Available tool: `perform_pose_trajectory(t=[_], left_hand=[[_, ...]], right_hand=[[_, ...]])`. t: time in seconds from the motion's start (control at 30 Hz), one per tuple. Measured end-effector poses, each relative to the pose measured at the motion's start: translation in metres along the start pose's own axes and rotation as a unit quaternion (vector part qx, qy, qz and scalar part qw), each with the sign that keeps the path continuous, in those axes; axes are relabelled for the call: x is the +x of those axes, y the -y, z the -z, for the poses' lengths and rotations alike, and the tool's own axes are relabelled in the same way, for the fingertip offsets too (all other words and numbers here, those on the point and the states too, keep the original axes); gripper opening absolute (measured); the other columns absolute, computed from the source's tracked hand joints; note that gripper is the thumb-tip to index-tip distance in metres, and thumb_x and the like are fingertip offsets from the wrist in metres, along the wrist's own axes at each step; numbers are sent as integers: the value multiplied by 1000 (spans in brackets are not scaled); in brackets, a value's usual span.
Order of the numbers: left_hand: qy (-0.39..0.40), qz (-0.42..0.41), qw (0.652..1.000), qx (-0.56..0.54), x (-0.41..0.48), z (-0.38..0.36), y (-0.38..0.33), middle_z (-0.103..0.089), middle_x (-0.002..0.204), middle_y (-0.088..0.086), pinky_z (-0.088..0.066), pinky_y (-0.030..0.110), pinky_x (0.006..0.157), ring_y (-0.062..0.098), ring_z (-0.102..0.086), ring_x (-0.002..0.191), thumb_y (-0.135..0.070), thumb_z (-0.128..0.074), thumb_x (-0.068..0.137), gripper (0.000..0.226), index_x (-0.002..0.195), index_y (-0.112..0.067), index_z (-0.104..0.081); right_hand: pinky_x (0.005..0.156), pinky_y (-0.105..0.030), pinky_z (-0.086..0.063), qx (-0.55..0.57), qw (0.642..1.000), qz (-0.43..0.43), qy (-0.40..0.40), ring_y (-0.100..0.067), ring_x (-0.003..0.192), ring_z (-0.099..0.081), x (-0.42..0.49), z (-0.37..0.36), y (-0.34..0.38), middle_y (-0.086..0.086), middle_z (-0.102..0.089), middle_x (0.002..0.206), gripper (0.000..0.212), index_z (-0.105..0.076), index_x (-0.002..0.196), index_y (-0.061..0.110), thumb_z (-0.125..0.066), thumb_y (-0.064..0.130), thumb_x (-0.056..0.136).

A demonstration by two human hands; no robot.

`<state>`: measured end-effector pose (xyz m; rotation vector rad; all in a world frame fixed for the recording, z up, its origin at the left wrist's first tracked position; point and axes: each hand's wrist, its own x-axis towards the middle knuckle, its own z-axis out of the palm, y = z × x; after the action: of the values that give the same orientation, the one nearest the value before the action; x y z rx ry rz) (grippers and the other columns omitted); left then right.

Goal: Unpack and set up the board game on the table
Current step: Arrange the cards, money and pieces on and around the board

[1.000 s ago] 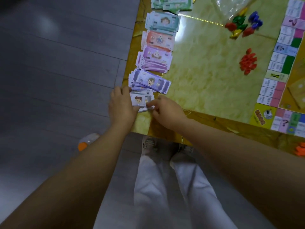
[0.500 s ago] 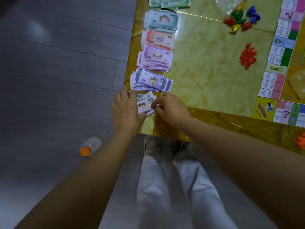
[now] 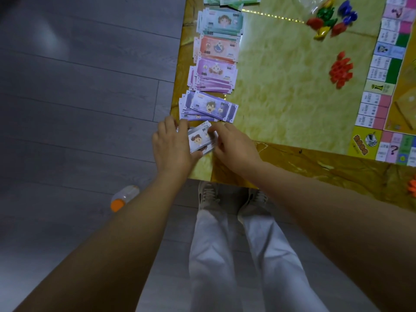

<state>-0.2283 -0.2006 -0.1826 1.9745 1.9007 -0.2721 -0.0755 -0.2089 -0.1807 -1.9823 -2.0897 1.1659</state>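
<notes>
Grey floor (image 3: 78, 86) runs beside the yellow tabletop (image 3: 281, 97), where piles of play money (image 3: 216, 73) line the left edge and the board (image 3: 382, 64) lies to the right. At the near corner we stretch both arms forward and down. Our left hand (image 3: 173, 147) grips one end of a small stack of notes (image 3: 199, 139), and our right hand (image 3: 234, 147), fingers curled, pinches the other end.

The pale banknote stack (image 3: 199, 140) lies tilted, apparently fanned, just beside the violet banknote pile (image 3: 209, 106).
</notes>
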Motion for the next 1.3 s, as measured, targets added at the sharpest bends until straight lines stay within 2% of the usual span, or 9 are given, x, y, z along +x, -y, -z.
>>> perform_pose_trajectory(t=[0.1, 0.27, 0.4, 0.6, 0.73, 0.83, 1.03, 1.23, 1.3], left_hand=[[-5, -11, 1000, 5, 0, -2, 1, -41, 128, 8, -37, 36, 89, 26, -41, 116, -52, -76, 70, 68, 121, -19, -45], [-20, -37, 999, 6, -11, -8, 8, -47, 120, 7, -39, 36, 81, 26, -45, 107, -50, -78, 68, 63, 114, -18, -49], [-18, -44, 999, -26, -14, -8, 16, -47, 122, 8, -38, 36, 83, 27, -45, 109, -53, -78, 66, 72, 120, -15, -48], [3, -44, 999, -25, -9, -4, 14, -42, 130, 7, -37, 35, 90, 25, -42, 116, -46, -83, 64, 78, 125, -18, -44], [-3, -50, 999, -20, -9, -6, 16, -44, 126, 7, -37, 35, 85, 26, -44, 111, -47, -83, 63, 74, 121, -17, -47], [-2, -62, 998, -19, -11, -11, 14, -49, 115, 6, -34, 34, 79, 25, -46, 104, -47, -81, 66, 65, 113, -16, -49], [32, -52, 998, 8, -5, -8, 9, -52, 112, 8, -35, 36, 82, 27, -45, 106, -49, -74, 73, 53, 106, -14, -54], [34, -51, 997, -46, -11, -11, 7, -55, 105, 9, -38, 39, 78, 29, -49, 100, -37, -80, 70, 45, 98, -12, -55], [46, -34, 996, -72, -12, -12, 5, -59, 102, 7, -39, 39, 76, 30, -54, 97, -35, -80, 70, 46, 100, -14, -53]], right_hand=[[60, -32, -37, -15, 1000, 5, -16, -26, 90, -56, 2, -1, 2, -6, -53, 114, 33, -49, 125, 21, -53, 25, 93], [60, -36, -43, -67, 997, 37, -15, -29, 90, -56, 15, -8, 13, -8, -49, 113, 36, -47, 129, 20, -53, 28, 95], [62, -35, -40, -109, 992, 55, 23, -30, 101, -52, 13, -11, 13, -10, -46, 118, 59, -44, 134, 17, -69, 23, 82], [61, -33, -29, -176, 980, 84, -33, -36, 80, -55, 14, -14, 16, -19, -55, 94, 40, -62, 95, 3, -78, 9, 59], [77, -40, -37, -209, 975, 64, -28, -35, 101, -49, 20, -14, 23, -17, -52, 112, 35, -59, 102, 6, -72, 13, 70], [78, -40, -38, -225, 971, 78, -32, -33, 101, -50, 19, -14, 22, -13, -56, 108, 36, -57, 103, 8, -73, 16, 72], [89, -38, -29, -216, 972, 87, 3, -31, 113, -41, 13, -13, 24, -13, -50, 118, 37, -52, 114, 9, -62, 18, 80], [76, -40, -32, -196, 976, 89, -15, -34, 99, -49, 11, -18, 23, -16, -54, 104, 27, -58, 98, 7, -68, 13, 74], [71, -38, -26, -176, 980, 89, 7, -34, 95, -51, 11, -16, 24, -15, -54, 104, 31, -55, 104, 9, -66, 12, 75]])
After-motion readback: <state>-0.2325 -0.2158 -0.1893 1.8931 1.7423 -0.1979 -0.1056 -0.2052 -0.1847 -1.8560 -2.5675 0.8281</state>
